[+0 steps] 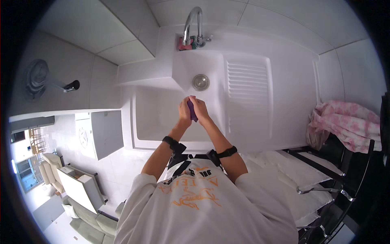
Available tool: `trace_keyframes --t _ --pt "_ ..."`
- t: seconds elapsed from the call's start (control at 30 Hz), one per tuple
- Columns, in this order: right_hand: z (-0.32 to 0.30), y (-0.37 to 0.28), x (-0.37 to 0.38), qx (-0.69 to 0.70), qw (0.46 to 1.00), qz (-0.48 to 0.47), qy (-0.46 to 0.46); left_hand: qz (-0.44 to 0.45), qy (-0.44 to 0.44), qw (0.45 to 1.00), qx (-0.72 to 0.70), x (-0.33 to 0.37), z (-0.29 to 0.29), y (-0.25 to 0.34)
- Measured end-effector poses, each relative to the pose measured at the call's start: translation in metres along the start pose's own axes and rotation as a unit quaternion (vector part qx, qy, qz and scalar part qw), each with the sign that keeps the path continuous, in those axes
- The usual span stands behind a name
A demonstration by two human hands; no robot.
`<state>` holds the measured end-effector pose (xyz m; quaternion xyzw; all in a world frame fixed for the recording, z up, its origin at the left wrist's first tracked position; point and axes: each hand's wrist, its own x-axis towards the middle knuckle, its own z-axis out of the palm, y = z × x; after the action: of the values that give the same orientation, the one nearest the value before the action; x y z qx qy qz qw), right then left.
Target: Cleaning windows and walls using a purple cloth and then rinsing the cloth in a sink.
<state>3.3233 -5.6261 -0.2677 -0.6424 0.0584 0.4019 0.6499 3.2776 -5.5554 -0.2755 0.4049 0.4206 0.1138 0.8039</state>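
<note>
Over the white sink basin (156, 116), my left hand (184, 110) and my right hand (200, 108) are pressed together. Squeezed between the palms is a small dark purple piece (191, 111); it looks like folded cloth, but most of it is covered by the hands. The fingers of both are closed and meet at the far end, just below the round metal drain (200, 82). Behind them the curved chrome faucet (193, 24) stands at the back, and no water stream shows from it.
A ribbed washboard surface (248, 95) is moulded right of the basin. A red and green sponge (185, 44) lies beside the faucet. Pink and white fabric (345, 124) hangs at the right above black-framed chairs (345, 179). A white box-shaped appliance (106, 134) stands left of the sink.
</note>
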Motion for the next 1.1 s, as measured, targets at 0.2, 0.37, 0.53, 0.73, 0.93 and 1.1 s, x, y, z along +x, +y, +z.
trace_keyframes --t 0.2,0.37,0.53,0.73,0.93,1.1 --pt "-0.013 0.004 -0.020 -0.119 0.984 -0.129 0.039 0.026 -0.059 0.984 0.169 -0.026 -0.034 0.013" --pt "-0.010 -0.008 -0.042 -0.058 0.970 -0.234 -0.019 -0.051 -0.147 0.980 0.120 -0.063 -0.043 0.038" --pt "0.023 -0.017 -0.080 0.053 0.956 -0.241 -0.156 -0.054 -0.202 0.978 -0.025 -0.091 -0.083 0.071" --pt "0.069 -0.007 -0.122 0.013 0.969 -0.046 -0.241 0.107 -0.182 0.977 0.010 -0.149 -0.142 0.094" --pt "0.166 0.059 -0.176 -0.058 0.931 -0.155 -0.325 0.211 -0.056 0.975 0.038 -0.231 -0.245 0.096" --pt "0.225 0.107 -0.235 -0.165 0.898 -0.176 -0.367 0.220 0.010 0.975 0.001 -0.286 -0.336 0.081"
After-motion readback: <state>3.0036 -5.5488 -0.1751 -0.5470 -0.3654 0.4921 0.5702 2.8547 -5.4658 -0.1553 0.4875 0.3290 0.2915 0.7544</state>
